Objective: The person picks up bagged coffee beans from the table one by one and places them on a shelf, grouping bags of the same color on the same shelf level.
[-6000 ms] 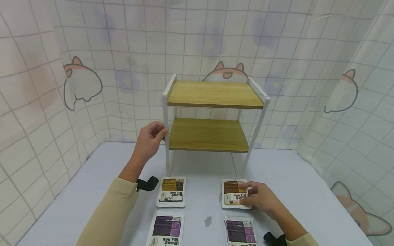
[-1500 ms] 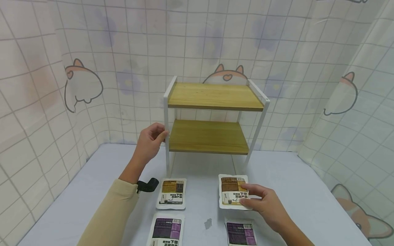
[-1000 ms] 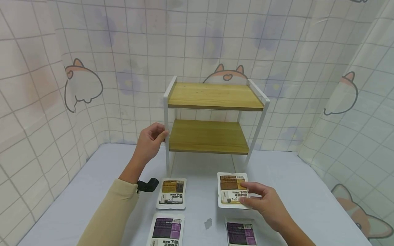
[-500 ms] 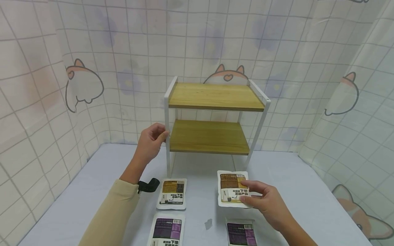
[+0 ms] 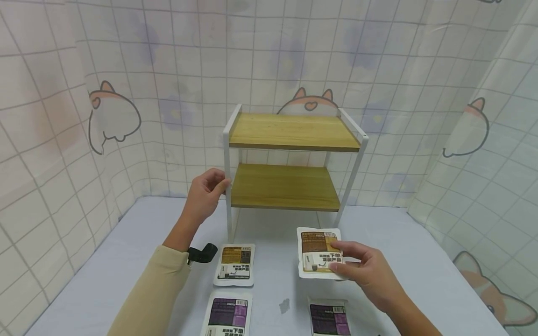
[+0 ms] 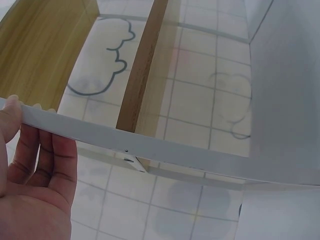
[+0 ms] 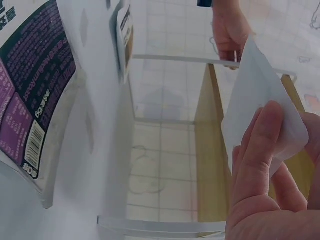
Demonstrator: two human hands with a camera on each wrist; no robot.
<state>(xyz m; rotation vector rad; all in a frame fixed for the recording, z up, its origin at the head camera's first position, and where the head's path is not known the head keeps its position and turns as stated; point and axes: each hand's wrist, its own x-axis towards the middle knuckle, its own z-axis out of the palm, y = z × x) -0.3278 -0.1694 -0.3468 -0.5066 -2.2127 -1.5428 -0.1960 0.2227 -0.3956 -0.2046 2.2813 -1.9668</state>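
Brown-labelled and white-edged, the pouch (image 5: 318, 252) is pinched at its right side by the right hand (image 5: 363, 275), thumb on the printed face and fingers curled behind, and it is held just clear of the pale tabletop (image 5: 403, 261). From that hand the wooden rack (image 5: 290, 161) lies straight ahead and slightly to the left, with the lower shelf (image 5: 286, 185) above and beyond the pouch's top edge and the upper shelf (image 5: 294, 130) higher again. The pouch's long axis is kept running away from the body, toward the rack's open front, so the short top edge is what faces the shelves. The left hand (image 5: 204, 195) is clamped on the rack's white front-left post (image 5: 228, 186), thumb on one side and fingers wrapped round the other, as the left wrist view confirms. The right hand is judged plainly the nearer to the pouch, the left being taken up with the frame. Three more pouches lie flat on the table: a second brown pouch (image 5: 234, 263) to the left, and two purple pouches (image 5: 227, 313) nearest the body.
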